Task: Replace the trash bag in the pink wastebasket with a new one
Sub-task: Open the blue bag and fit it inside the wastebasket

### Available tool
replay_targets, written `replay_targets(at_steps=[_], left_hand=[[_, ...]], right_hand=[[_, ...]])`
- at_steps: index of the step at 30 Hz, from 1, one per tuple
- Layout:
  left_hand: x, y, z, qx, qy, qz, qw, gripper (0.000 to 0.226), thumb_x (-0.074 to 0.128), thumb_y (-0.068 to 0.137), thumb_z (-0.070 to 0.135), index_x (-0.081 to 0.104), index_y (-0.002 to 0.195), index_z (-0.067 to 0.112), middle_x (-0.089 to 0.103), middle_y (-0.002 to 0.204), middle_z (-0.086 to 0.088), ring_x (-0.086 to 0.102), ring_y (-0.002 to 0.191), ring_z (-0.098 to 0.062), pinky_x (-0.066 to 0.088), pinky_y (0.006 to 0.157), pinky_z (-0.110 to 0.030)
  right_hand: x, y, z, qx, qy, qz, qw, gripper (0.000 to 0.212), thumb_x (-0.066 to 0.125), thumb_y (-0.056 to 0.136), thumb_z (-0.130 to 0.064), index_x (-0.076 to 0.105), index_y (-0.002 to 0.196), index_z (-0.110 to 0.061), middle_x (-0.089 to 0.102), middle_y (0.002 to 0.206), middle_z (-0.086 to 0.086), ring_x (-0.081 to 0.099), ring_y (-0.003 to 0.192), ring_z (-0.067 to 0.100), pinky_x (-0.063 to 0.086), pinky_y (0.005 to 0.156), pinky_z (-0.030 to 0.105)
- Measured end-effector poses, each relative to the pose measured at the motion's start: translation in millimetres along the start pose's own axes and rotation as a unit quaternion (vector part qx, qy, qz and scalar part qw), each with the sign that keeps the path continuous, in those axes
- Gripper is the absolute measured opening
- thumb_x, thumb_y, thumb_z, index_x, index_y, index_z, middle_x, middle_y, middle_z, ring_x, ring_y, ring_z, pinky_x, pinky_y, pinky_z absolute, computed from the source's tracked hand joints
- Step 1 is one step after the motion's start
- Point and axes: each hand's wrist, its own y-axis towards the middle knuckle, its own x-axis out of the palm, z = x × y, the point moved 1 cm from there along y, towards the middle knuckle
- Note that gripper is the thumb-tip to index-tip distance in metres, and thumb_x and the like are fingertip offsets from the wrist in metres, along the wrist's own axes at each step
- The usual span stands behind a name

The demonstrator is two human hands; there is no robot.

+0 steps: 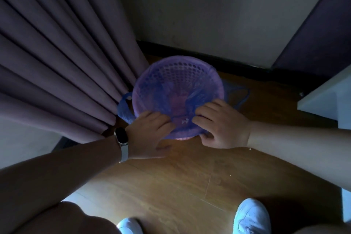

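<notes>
The pink wastebasket [182,137] with perforated walls stands on the wooden floor in the corner, lined with a thin blue trash bag [167,85] stretched over its rim. A bag handle [124,108] hangs out on the left and another loop [237,93] lies on the right. My left hand [150,135] grips the bag at the near left rim, fingers curled over the edge. My right hand [220,125] pinches the bag at the near right rim. A watch sits on my left wrist.
Purple curtains [57,62] hang close on the left, touching the basket. A wall with a dark baseboard [209,57] runs behind. White furniture [326,97] juts in at the right. My white shoes [250,216] stand on the wooden floor [171,180] below.
</notes>
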Motion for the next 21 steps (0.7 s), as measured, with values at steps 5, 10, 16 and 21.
replay_targets(at_steps=[5, 10, 16, 21], left_hand=[[2, 17, 10, 0.036, -0.007, 0.058, 0.998, 0.024, 0.052, 0.095, 0.025, 0.067, 0.086, 0.009, 0.063, 0.08, -0.009, 0.058, 0.07, -0.029, 0.048, 0.063, -0.039], [2, 12, -8, 0.029, 0.014, 0.037, 0.999, 0.014, 0.059, 0.092, 0.019, 0.065, 0.093, 0.006, 0.063, 0.085, -0.012, 0.058, 0.071, -0.03, 0.05, 0.06, -0.041], [-1, 3, -28, 0.025, 0.002, 0.048, 0.999, 0.018, 0.038, 0.098, 0.013, 0.051, 0.11, 0.006, 0.068, 0.094, -0.017, 0.065, 0.08, -0.032, 0.056, 0.072, -0.039], [6, 3, -29, 0.024, -0.001, 0.042, 0.999, 0.02, 0.036, 0.099, 0.014, 0.05, 0.111, 0.007, 0.068, 0.095, -0.017, 0.065, 0.08, -0.032, 0.056, 0.074, -0.039]], right_hand=[[2, 16, -13, -0.061, -0.023, 0.014, 0.998, 0.019, 0.059, 0.086, -0.03, 0.065, 0.083, -0.012, 0.061, 0.081, 0.007, 0.057, 0.075, 0.029, 0.042, 0.063, 0.04], [8, 20, 3, -0.098, -0.041, 0.017, 0.994, 0.016, 0.063, 0.089, -0.027, 0.063, 0.083, -0.012, 0.056, 0.075, 0.006, 0.055, 0.069, 0.028, 0.041, 0.057, 0.038], [8, 17, 29, -0.083, -0.029, -0.02, 0.996, 0.01, 0.061, 0.091, -0.018, 0.063, 0.088, -0.008, 0.055, 0.08, 0.01, 0.051, 0.072, 0.03, 0.044, 0.061, 0.042], [9, 12, 36, -0.063, -0.02, -0.037, 0.997, 0.004, 0.064, 0.089, -0.012, 0.063, 0.089, -0.007, 0.057, 0.084, 0.012, 0.052, 0.075, 0.03, 0.046, 0.066, 0.042]])
